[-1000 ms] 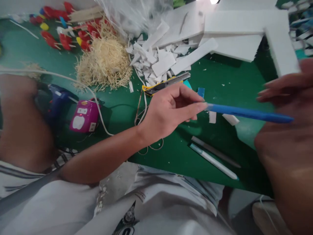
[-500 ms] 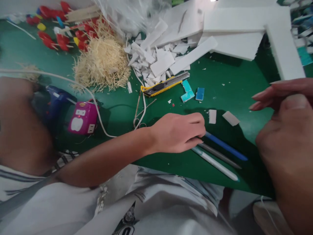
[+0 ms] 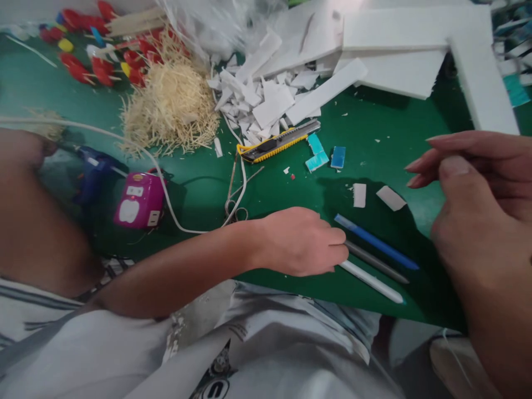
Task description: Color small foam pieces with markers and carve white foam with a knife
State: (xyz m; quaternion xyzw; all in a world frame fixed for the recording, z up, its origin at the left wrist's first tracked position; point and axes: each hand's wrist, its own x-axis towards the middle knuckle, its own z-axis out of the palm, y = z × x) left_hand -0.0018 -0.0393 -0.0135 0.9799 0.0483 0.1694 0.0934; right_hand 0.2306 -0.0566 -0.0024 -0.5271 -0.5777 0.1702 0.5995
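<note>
My left hand reaches across the green table from the left. Its fingers are curled, and the tips pinch the near end of a grey pen. A blue pen lies free just beyond it, and a white pen lies on the near side, its end under my fingers. My right hand hovers close to the camera at the right, above the table. Its thumb is pressed against the gathered fingers, and nothing shows between them.
A yellow utility knife, small blue pieces and white foam offcuts lie beyond the pens. Further left are a straw-coloured pile of sticks, a pink power socket with a white cord, and a blue glue gun. White foam boards lie at the back right.
My left hand brought the blue pen down, laid it beside the other two pens, let go and shifted nearer to the grey pen's end. My right hand drifted slightly left.
</note>
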